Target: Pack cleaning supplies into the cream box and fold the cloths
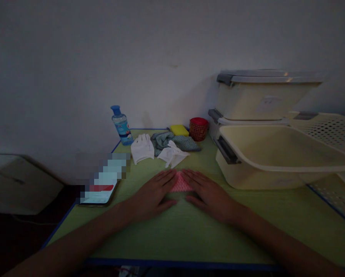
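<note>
A small pink cloth (180,184) lies folded on the green table (189,238), near its middle. My left hand (152,194) rests flat on the cloth's left side with the fingers stretched out. My right hand (208,192) lies flat on its right side, fingers also extended. The fingertips of both hands nearly meet over the cloth's top. Most of the cloth is hidden under my palms.
Behind the cloth lie two white gloves (142,148), a grey-green cloth (172,141), a yellow sponge (179,130), a red basket (198,128) and a blue bottle (121,125). Cream plastic bins (276,154) fill the right. A phone (99,192) lies at the left edge.
</note>
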A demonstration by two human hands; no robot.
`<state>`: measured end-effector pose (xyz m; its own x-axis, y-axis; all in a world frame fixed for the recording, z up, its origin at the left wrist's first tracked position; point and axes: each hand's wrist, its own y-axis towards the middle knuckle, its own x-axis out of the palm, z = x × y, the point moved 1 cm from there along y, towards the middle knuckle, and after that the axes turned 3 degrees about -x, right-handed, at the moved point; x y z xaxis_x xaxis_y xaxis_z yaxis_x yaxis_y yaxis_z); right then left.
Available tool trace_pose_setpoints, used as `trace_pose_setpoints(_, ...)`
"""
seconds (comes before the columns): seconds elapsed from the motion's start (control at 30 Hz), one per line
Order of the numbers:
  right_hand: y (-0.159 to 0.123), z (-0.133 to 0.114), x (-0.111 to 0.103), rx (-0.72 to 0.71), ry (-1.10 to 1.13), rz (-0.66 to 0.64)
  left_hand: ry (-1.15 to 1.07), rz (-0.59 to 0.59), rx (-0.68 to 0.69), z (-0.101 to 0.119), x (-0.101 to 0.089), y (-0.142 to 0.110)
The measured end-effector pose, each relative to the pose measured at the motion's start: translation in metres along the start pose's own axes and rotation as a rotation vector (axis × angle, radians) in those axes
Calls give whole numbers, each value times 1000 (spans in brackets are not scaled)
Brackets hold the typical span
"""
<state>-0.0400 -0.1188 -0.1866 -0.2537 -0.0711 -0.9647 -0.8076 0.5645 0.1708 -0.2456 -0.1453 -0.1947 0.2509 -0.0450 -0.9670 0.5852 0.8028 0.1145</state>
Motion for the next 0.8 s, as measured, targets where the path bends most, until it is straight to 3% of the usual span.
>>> trace_pose_setpoints(0.17,2,2,-5,37,51,54,-35,101,-20,-1,1,2)
trace_pose_setpoints(0.37,3,6,-6,91,64,79,-28,133,-53,0,2,5)
trace_pose_setpoints(0.5,0,12,-3,102,140,185,-112,204,-76,-3,1,4)
trace_pose_setpoints(0.6,0,15,-5,168,268,342,-266,317,-126,-5,-5,3)
trace_pose_setpoints(0.7,1,17,-8,267,470,514,-504,397,-283,-7,-9,5)
trace_pose_setpoints(0.8,3,17,-10,343,669,519,-787,399,-457,-9,-7,7)
